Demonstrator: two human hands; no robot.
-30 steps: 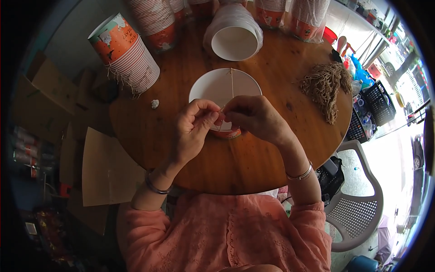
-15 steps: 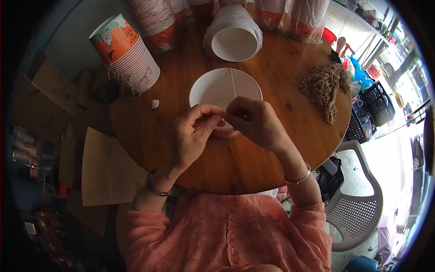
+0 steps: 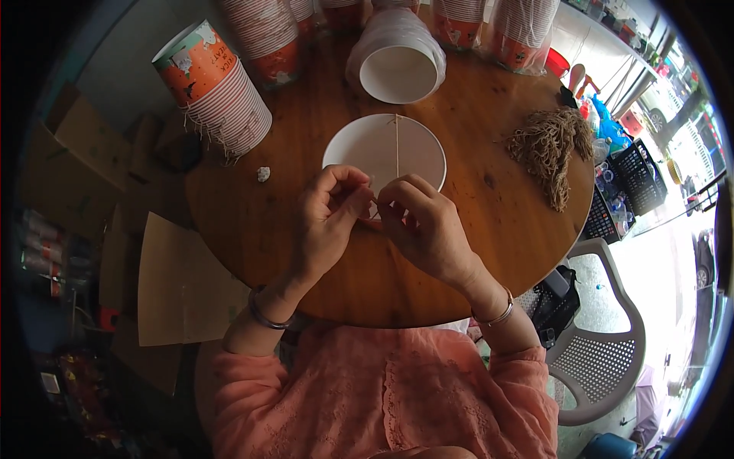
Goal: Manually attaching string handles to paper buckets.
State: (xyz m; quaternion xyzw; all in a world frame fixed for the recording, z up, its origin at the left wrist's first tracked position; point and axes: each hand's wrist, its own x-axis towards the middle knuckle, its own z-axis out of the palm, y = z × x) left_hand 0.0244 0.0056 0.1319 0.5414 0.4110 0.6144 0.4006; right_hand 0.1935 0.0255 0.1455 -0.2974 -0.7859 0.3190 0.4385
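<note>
A round paper bucket (image 3: 355,145), white inside, stands on the table in front of me. A thin tan string (image 3: 397,145) runs across its mouth from a knot at the far rim down to my fingers. My left hand (image 3: 325,226) and my right hand (image 3: 430,229) meet over the near rim, both closed in a pinch on the string. The fingers hide the string's near end and most of the bucket's near side. A tangled bundle of tan strings (image 3: 554,149) lies on the right of the table.
At the left edge leans a stack of orange-patterned paper buckets (image 3: 229,99), strings dangling from it. Plastic-wrapped bucket stacks (image 3: 520,38) line the back, one lying on its side (image 3: 397,73). A small white lump (image 3: 263,174) sits left. A grey chair (image 3: 604,344) stands right.
My right hand has turned and drawn slightly down, its fingers now facing my left fingertips. The string across the bucket now hangs straighter. My left hand stays nearly in place.
</note>
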